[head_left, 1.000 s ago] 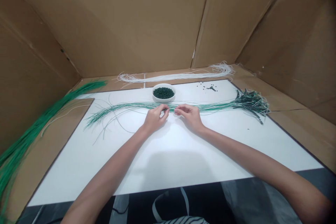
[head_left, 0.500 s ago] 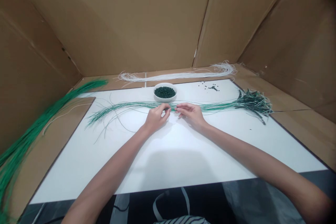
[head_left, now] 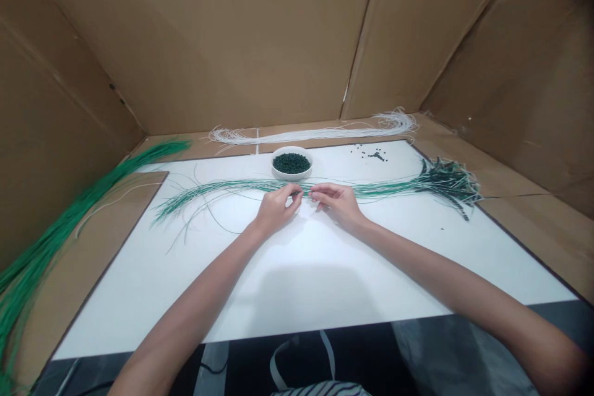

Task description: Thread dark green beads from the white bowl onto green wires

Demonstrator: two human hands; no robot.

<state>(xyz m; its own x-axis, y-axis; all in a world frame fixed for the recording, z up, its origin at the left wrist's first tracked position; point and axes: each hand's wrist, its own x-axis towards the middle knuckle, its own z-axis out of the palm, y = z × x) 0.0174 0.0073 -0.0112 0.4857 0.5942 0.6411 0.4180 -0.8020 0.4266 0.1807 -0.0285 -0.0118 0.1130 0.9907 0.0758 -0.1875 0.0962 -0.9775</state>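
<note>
My left hand is closed in a pinch just in front of the white bowl of dark green beads. Close by on its right, my right hand pinches too, thumb against fingertips. Whatever lies between the fingers of either hand is too small to make out. Beyond and beside both hands stretches a long bundle of thin green strands. Its right end is a thick cluster of dark beaded tips with pale ends; the left end fans out loosely.
White strands lie along the back by the cardboard wall. A bright green bundle runs down the left side. Loose dark beads are scattered at the back right of the white board.
</note>
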